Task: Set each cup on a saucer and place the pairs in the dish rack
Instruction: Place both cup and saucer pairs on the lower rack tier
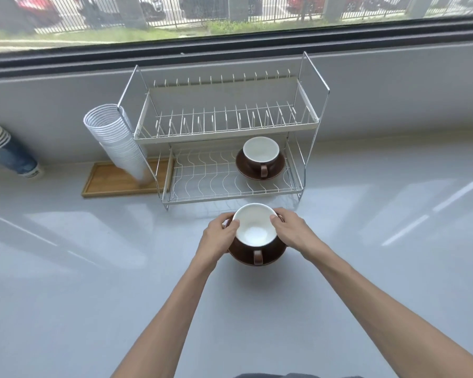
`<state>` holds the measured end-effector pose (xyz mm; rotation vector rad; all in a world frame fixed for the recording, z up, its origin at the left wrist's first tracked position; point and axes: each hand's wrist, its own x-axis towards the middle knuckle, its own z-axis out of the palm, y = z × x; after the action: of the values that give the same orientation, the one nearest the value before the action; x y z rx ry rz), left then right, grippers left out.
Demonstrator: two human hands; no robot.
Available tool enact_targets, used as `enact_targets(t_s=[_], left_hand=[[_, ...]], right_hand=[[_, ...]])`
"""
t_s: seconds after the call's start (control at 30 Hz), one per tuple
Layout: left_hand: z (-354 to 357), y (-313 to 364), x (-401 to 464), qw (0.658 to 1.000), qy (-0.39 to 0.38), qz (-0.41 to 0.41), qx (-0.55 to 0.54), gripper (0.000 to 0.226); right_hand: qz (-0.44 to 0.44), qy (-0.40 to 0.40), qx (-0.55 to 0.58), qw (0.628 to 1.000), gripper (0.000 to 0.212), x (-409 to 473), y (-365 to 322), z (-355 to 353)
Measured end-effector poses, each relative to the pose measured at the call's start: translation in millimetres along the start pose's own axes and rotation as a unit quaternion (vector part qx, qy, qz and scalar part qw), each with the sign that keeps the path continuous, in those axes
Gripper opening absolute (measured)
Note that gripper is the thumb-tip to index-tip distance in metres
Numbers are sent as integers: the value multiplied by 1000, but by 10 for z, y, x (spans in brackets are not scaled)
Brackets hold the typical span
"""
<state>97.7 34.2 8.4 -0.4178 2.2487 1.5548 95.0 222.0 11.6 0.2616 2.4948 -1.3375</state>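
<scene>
Both hands were closed on one cup-and-saucer pair in front of the dish rack (pixel 224 126). Left hand (pixel 219 236) gripped the left side, thumb on the rim of the near cup (pixel 255 224), fingers curled down the saucer's left edge. Right hand (pixel 292 231) mirrored it on the right side, thumb tip on the cup rim, fingers wrapped out of sight behind the cup. Near cup was brown outside, white inside, upright, handle pointing toward the person, seated on the near saucer (pixel 257 256), also brown. Could not tell if the saucer was touching the white counter (pixel 93 282) or lifted just off it; a soft shadow sat under it.

Second pair was in the rack's lower tier, right side: far cup (pixel 260 150) upright on the far saucer (pixel 273 171), handle facing forward. Upper tier held no dishes.

Left of the rack: a tilted stack of white disposable cups (pixel 115 140) leaning against the rack frame, standing on a wooden tray (pixel 112 181). Further left, a stack of blue paper cups (pixel 8 151). Window (pixel 230 15) ran behind the counter.
</scene>
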Motion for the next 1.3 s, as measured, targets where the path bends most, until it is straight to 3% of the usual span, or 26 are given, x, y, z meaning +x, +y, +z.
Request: enact_targets(t_s=[0.27,0.4,0.83,1.0,1.13,1.3], left_hand=[[-421,143,341,999,38,-16,1,26],[-609,247,541,999,53,-12,-2,47],[-961,608,1303,990,131,2,58,37],[-1071,638,1563,989,137,-7,56,45],[-1130,635,1718,987,151,-29,47,30],[-1164,628,1860,987,149,-52,34,50]], right_hand=[[-12,-22,17,1000,31,425,-360,229],[-27,-20,2,999,32,631,-629,256],[-37,-28,-57,997,43,1461,-1228,405],[-35,-28,-57,997,31,1792,-1297,531],[-11,-37,-62,997,29,1987,-1344,623],[-28,-40,-44,998,26,2119,-1367,666]])
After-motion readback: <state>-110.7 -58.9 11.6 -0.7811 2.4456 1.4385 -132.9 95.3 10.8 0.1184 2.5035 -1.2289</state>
